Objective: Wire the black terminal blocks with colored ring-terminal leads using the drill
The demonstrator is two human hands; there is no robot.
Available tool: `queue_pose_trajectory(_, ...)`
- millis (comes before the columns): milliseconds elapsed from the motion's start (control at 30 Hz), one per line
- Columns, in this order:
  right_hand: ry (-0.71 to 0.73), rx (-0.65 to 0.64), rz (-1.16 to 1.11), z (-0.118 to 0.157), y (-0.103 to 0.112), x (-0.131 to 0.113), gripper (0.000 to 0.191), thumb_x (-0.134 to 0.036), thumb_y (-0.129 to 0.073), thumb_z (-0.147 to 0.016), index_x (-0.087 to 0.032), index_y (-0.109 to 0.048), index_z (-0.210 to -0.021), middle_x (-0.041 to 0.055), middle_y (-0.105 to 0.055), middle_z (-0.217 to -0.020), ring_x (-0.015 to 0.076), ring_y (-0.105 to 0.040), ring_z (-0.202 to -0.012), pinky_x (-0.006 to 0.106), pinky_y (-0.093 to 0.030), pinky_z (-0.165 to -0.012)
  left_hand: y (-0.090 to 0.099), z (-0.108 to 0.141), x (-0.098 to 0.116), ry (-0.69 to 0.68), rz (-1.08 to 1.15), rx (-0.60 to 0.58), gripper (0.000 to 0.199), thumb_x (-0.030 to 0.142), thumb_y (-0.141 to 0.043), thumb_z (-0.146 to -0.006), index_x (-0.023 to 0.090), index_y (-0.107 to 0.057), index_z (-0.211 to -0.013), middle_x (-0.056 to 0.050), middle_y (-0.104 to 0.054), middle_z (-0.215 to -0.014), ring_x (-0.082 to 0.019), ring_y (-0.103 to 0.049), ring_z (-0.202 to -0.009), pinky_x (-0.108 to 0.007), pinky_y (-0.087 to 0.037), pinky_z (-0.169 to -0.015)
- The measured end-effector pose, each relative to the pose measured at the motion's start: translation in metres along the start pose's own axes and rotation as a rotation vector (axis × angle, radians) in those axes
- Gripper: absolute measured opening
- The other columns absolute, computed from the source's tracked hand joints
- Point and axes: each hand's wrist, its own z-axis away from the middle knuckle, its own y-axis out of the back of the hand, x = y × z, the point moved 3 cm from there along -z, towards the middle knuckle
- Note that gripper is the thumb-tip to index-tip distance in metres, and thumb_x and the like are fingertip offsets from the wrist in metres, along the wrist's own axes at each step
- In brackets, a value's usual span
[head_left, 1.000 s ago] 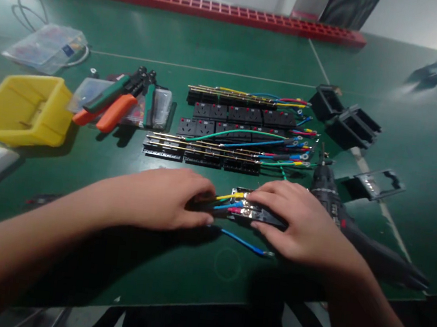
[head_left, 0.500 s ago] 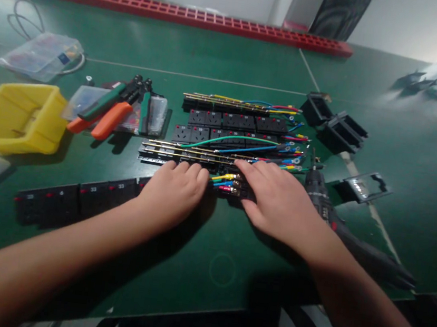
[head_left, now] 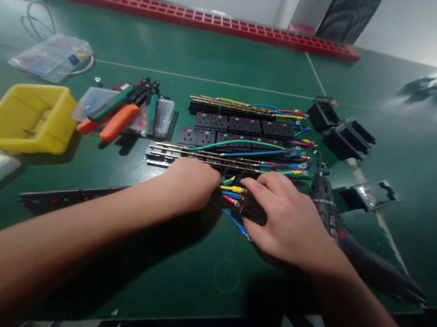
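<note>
Work centres on the black plastic terminal block with metal contacts (head_left: 254,211), at mid-table near the person. Right hand (head_left: 289,217): closed on the block, thumb on the near side, fingers over the far side. Left hand (head_left: 195,182): folded inward at the wires just left of the block; fingertips hidden, cannot tell whether it grips anything. A long black socket strip with red marks (head_left: 66,199) lies tilted, running under the left forearm; its join to the block is hidden.

Done, as far as visible: yellow-sleeved lead (head_left: 232,189), blue-sleeved lead (head_left: 231,195) and red-sleeved lead (head_left: 230,200) reach the block's contacts and appear seated. Whether they are fastened, cannot tell. Apart from these, a loose blue wire with a metal lug (head_left: 239,225) lies on the green table (head_left: 171,285), its lug end free.

Beyond the hands: four black strips in parallel rows. Nearest row (head_left: 203,156) and farthest row (head_left: 229,107) show brass rods; the two middle rows show socket faces. Several ring lugs at their right ends hang free, so those connections are judged still open. Black cordless drill (head_left: 328,211) rests just beside the right hand, unheld
</note>
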Motion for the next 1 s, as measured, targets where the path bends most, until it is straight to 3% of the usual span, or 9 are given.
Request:
queue_pose_trajectory(67, -0.010, -0.012, -0.031, 0.000, 0.001, 0.001, 0.053, -0.035, -0.063, -0.086, -0.019, -0.056, -0.136, 0.0095, -0.058, -0.119, 0.0247, -0.056, -0.108, 0.036, -0.053, -0.081, -0.002, 0.000, 0.002, -0.015, -0.004, 0.026, 0.028, 0.024, -0.054, -0.087, 0.015, -0.067, -0.110, -0.014, -0.074, -0.083, -0.033, -0.074, -0.085, -0.042, -0.057, -0.077)
queue_pose_trajectory(267, 0.015, 0.016, -0.050, 0.000, 0.007, 0.001, 0.052, -0.031, -0.064, -0.084, -0.019, -0.058, -0.133, 0.0105, -0.059, -0.118, 0.0244, -0.057, -0.107, 0.036, -0.053, -0.083, -0.007, 0.004, -0.001, -0.138, 0.054, 0.029, 0.022, 0.023, -0.046, -0.087, 0.019, -0.066, -0.094, -0.012, -0.074, -0.090, -0.032, -0.073, -0.086, -0.039, -0.055, -0.070)
queue_pose_trajectory(333, 0.038, 0.014, -0.043, 0.001, 0.010, 0.000, 0.051, -0.031, -0.064, -0.084, -0.018, -0.059, -0.133, 0.0104, -0.060, -0.117, 0.0240, -0.057, -0.105, 0.036, -0.052, -0.082, -0.003, 0.003, -0.006, -0.190, 0.166, -0.069, 0.024, 0.025, -0.051, -0.084, 0.019, -0.064, -0.102, -0.011, -0.074, -0.100, -0.028, -0.072, -0.089, -0.034, -0.055, -0.072)
queue_pose_trajectory(433, 0.068, -0.003, -0.037, 0.001, 0.015, -0.001, 0.050, -0.032, -0.064, -0.083, -0.018, -0.060, -0.131, 0.0096, -0.060, -0.115, 0.0242, -0.058, -0.105, 0.036, -0.052, -0.080, 0.004, 0.000, -0.016, -0.269, 0.417, -0.321, 0.050, 0.030, -0.056, -0.078, 0.018, -0.054, -0.126, -0.008, -0.072, -0.109, -0.021, -0.068, -0.087, -0.026, -0.053, -0.072)
queue_pose_trajectory(500, 0.084, 0.000, -0.029, 0.001, 0.019, 0.000, 0.050, -0.031, -0.063, -0.083, -0.018, -0.061, -0.131, 0.0094, -0.060, -0.114, 0.0246, -0.058, -0.106, 0.037, -0.053, -0.081, 0.008, -0.004, -0.024, -0.318, 0.571, -0.366, 0.062, 0.028, -0.051, -0.079, 0.021, -0.045, -0.140, -0.005, -0.069, -0.119, -0.017, -0.067, -0.094, -0.023, -0.052, -0.078)
queue_pose_trajectory(633, 0.153, -0.009, -0.025, 0.002, 0.024, 0.003, 0.052, -0.028, -0.064, -0.081, -0.018, -0.061, -0.133, 0.0092, -0.060, -0.115, 0.0243, -0.057, -0.106, 0.037, -0.053, -0.084, 0.003, -0.014, -0.036, -0.365, 0.618, -0.291, 0.056, 0.027, -0.044, -0.086, 0.027, -0.045, -0.143, 0.000, -0.067, -0.121, -0.013, -0.064, -0.094, -0.021, -0.050, -0.084)
queue_pose_trajectory(767, 0.237, 0.003, -0.012, 0.006, 0.028, 0.005, 0.053, -0.027, -0.064, -0.083, -0.018, -0.060, -0.135, 0.0104, -0.060, -0.118, 0.0234, -0.057, -0.105, 0.035, -0.052, -0.085, 0.001, -0.010, -0.035, -0.352, 0.559, -0.217, 0.038, 0.031, -0.046, -0.089, 0.024, -0.058, -0.124, 0.000, -0.068, -0.108, -0.013, -0.062, -0.088, -0.023, -0.049, -0.081)
queue_pose_trajectory(900, 0.248, 0.074, 0.038, 0.008, 0.038, 0.009, 0.053, -0.030, -0.063, -0.083, -0.016, -0.060, -0.134, 0.0116, -0.061, -0.117, 0.0242, -0.057, -0.104, 0.036, -0.050, -0.085, 0.019, 0.026, -0.024, -0.218, 0.473, 0.197, 0.026, 0.031, -0.046, -0.089, 0.020, -0.062, -0.106, -0.004, -0.068, -0.097, -0.017, -0.062, -0.085, -0.028, -0.050, -0.078)
queue_pose_trajectory(1000, 0.202, 0.040, 0.038, 0.006, 0.042, 0.014, 0.050, -0.030, -0.063, -0.084, -0.018, -0.061, -0.133, 0.0100, -0.062, -0.117, 0.0240, -0.058, -0.105, 0.036, -0.050, -0.086, 0.014, 0.069, 0.006, -0.514, 0.268, 0.299, 0.021, 0.026, -0.046, -0.092, 0.024, -0.066, -0.091, -0.006, -0.070, -0.089, -0.019, -0.062, -0.081, -0.033, -0.049, -0.076)
